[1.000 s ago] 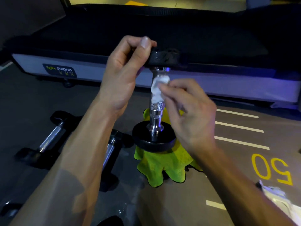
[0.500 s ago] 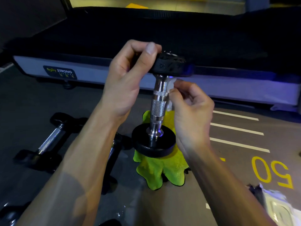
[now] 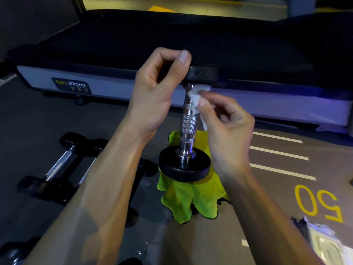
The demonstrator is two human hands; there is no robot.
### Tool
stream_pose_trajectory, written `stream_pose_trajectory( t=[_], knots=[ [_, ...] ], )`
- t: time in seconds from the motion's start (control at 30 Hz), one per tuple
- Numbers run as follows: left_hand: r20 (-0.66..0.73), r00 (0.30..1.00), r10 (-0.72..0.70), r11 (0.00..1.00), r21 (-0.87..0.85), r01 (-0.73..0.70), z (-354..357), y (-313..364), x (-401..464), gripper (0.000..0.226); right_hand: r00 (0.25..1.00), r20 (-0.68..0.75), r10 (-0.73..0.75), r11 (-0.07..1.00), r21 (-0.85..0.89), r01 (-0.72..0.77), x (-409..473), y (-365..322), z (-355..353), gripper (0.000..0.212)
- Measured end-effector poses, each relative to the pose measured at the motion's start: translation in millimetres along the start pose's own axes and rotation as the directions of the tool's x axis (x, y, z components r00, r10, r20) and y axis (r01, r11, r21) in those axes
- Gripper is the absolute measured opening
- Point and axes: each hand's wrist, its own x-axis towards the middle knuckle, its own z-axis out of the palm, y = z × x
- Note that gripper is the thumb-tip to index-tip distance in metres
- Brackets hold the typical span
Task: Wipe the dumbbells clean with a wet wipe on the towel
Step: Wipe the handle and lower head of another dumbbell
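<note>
- Dumbbell (image 3: 188, 123) standing upright in the middle of the scene, lower black disc sitting on the lime-green towel (image 3: 191, 199), chrome handle with the knurled band going straight up to the upper black disc.
- Gripped at that upper disc by the left hand (image 3: 158, 88), thumb over the near edge, fingers curled round the far-left side.
- Wet wipe (image 3: 196, 99), white and scrunched, pressed against the top of the chrome handle just under the upper disc, on the right side of the bar.
- Pinched there by the right hand (image 3: 227, 129), thumb and fingertips bunched on the wipe, a loose tail of it hanging down behind the palm.
- Towel crumpled on the grey floor (image 3: 248, 236), poking out far and near of the lower disc, most of it spilling toward the near side.
- Off to the left, two more dumbbells (image 3: 63, 163) lying flat on the floor side by side, chrome handles, dark ends. Another dark round end at the near-left corner, too blurry to say much.
- Far side: low treadmill-looking deck (image 3: 191, 41) with a pale side rail and a "BODY STRONG" label (image 3: 71, 85) on the left part.
- Right of the towel: white stripes (image 3: 278, 153) painted on the floor, plus a yellow "50" (image 3: 317, 201) nearer.
- Near-right corner: crinkly whitish packet (image 3: 324, 243), can't tell what exactly.
</note>
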Motion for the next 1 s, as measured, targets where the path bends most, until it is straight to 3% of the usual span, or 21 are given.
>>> stream_pose_trajectory(
  t=[0.1, 0.17, 0.23, 0.33, 0.4, 0.5, 0.53, 0.6, 0.7, 0.8, 0.87, 1.0],
  knots=[
    [-0.002, 1.000, 0.011, 1.000, 0.014, -0.011, -1, -2, 0, 0.032, 0.948, 0.038, 0.317, 0.880, 0.361, -0.309, 10, -3, 1, 0.010],
    [-0.003, 1.000, 0.029, 0.999, 0.029, -0.029, 0, -2, -2, 0.035, 0.940, 0.053, 0.337, 0.831, 0.452, -0.324, 9, -9, 6, 0.011],
    [-0.017, 0.999, 0.042, 0.999, 0.035, -0.041, 2, 0, -2, 0.037, 0.957, 0.006, 0.291, 0.860, 0.437, -0.264, 3, -15, 9, 0.012],
    [-0.019, 0.998, 0.063, 0.996, 0.072, -0.061, 2, 0, -2, 0.029, 0.995, -0.095, 0.042, 0.986, 0.167, -0.026, -5, -19, 11, 0.012],
    [-0.018, 0.996, 0.084, 0.993, 0.086, -0.082, 2, 1, -3, 0.024, 0.980, -0.079, -0.182, 0.982, -0.069, 0.177, -8, -16, 12, 0.011],
    [-0.027, 0.993, 0.114, 0.988, 0.107, -0.110, 1, 2, -6, 0.014, 0.876, 0.124, -0.466, 0.780, -0.409, 0.473, -15, -5, 11, 0.017],
    [-0.026, 0.993, 0.116, 0.987, 0.116, -0.112, 2, 3, -6, 0.010, 0.848, 0.193, -0.494, 0.706, -0.481, 0.520, -17, -1, 10, 0.020],
    [-0.023, 0.993, 0.114, 0.986, 0.124, -0.110, 2, 4, -6, 0.008, 0.835, 0.257, -0.487, 0.654, -0.525, 0.544, -18, 6, 10, 0.023],
    [-0.017, 0.994, 0.110, 0.987, 0.120, -0.107, 2, 5, -6, 0.008, 0.895, 0.166, -0.414, 0.812, -0.376, 0.446, -15, 8, 6, 0.021],
    [-0.025, 0.993, 0.115, 0.988, 0.105, -0.112, 5, 4, -6, 0.009, 0.985, 0.076, -0.158, 0.975, -0.146, 0.167, -15, 5, 3, 0.020],
    [-0.036, 0.992, 0.120, 0.989, 0.095, -0.117, 6, 3, -7, 0.013, 0.993, 0.120, -0.009, 0.998, -0.056, 0.016, -16, 3, 2, 0.026],
    [-0.020, 0.991, 0.133, 0.987, 0.096, -0.130, 7, 4, -7, 0.009, 0.971, 0.234, 0.055, 0.998, -0.025, -0.050, -27, -5, -4, 0.029]
  ],
)
